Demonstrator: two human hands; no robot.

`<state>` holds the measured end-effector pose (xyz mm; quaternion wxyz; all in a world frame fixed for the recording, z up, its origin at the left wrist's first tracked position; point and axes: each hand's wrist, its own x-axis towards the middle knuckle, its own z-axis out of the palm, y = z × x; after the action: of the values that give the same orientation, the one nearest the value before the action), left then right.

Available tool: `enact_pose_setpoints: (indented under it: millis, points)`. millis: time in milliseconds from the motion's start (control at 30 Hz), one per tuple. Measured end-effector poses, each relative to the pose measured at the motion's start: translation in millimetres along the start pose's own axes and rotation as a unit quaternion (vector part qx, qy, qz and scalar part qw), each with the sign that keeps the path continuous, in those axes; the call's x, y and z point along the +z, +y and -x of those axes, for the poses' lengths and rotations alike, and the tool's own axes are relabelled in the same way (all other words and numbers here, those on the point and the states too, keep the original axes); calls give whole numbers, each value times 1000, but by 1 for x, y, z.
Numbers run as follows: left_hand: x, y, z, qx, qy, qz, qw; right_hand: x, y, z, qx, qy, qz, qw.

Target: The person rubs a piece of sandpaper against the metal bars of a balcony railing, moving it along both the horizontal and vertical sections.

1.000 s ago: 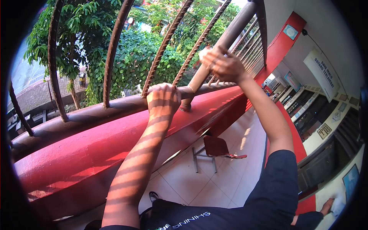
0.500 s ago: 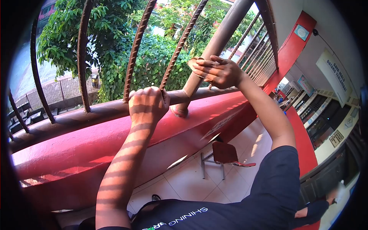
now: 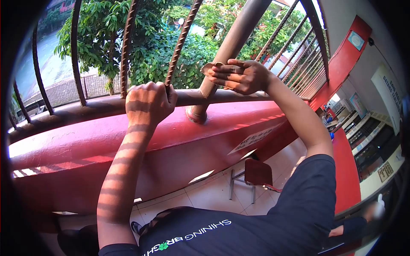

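My left hand (image 3: pixel 147 102) is closed round the dark brown horizontal rail (image 3: pixel 188 98), close to the foot of a twisted vertical bar (image 3: pixel 176 55). My right hand (image 3: pixel 241 77) is at the thick slanting metal post (image 3: pixel 234 40), just above where it meets the rail. Between its fingers and the post is a curled brown sheet that looks like sandpaper (image 3: pixel 207 68); part of it is hidden by the fingers. Striped shadows of the bars fall over my left forearm and both hands.
Below the rail runs a red painted wall (image 3: pixel 179 136). A chair with a dark red seat (image 3: pixel 258 172) stands on the tiled floor. Trees (image 3: pixel 106 38) grow beyond the bars. Another person's arm (image 3: pixel 350 226) shows at the lower right.
The view has shifted, so the railing lies further left and higher. My right hand is slightly lower along the post, the brown sheet still at its fingers. My left hand keeps its grip.
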<state>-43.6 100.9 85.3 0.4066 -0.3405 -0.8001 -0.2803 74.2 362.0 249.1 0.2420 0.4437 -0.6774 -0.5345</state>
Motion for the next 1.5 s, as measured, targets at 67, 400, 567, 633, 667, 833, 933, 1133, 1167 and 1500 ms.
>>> enact_pose_setpoints:
  millis: [67, 400, 567, 633, 667, 833, 933, 1133, 1167, 1500]
  points:
    - [3, 2, 1, -4, 11, -8, 1000, -11, 17, -3, 223, 79, 9, 972]
    - [-1, 8, 0, -20, 2, -48, 999, 0, 25, 9, 342, 161, 41, 925]
    - [-2, 11, -1, -27, 8, -72, 997, -4, 16, 9, 254, 110, 26, 961]
    - [-1, 12, -1, -36, -1, -74, 997, 3, 16, 10, 338, 176, 13, 924]
    - [3, 9, 0, -23, 11, -76, 997, 10, 2, 8, 198, 147, -3, 969]
    - [1, 12, 0, -42, -1, -83, 996, 7, 33, 9, 340, 234, -16, 911]
    - [4, 10, 1, -25, 10, -86, 996, 16, -6, 5, 168, 154, -104, 968]
    - [3, 10, 0, -30, 15, -90, 995, 8, 8, 2, 327, 198, -35, 923]
    - [3, 10, 0, -30, 11, -88, 996, 16, -7, 6, 195, 141, -96, 966]
    - [-1, 11, -3, -39, -7, -79, 996, 12, -20, -10, 217, 158, -74, 960]
